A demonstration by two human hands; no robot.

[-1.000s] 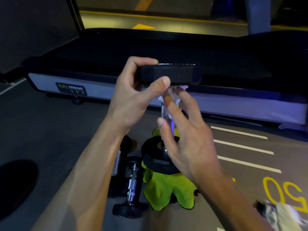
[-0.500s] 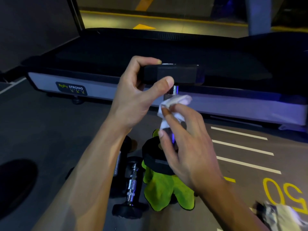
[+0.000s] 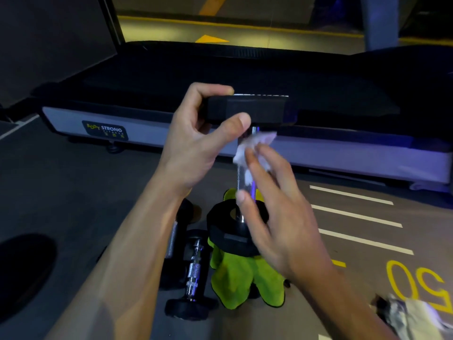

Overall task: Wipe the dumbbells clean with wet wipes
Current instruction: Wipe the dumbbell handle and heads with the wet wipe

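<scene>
At frame centre, the left hand (image 3: 193, 143) grips the top head of an upright dumbbell (image 3: 247, 111). The right hand (image 3: 274, 207) curls around its chrome handle, pressing a white wet wipe (image 3: 247, 148) against it. The lower head rests on a green cloth (image 3: 242, 278); another dumbbell (image 3: 193, 273) lies lower left.

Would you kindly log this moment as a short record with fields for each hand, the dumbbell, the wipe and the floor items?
left hand: grips the top head of the dumbbell
right hand: presses the wipe on the handle
dumbbell: upright, lower head on the green cloth
wipe: white, crumpled, near the handle's top
floor: two more dumbbells lying left of the cloth
behind: treadmill
</scene>
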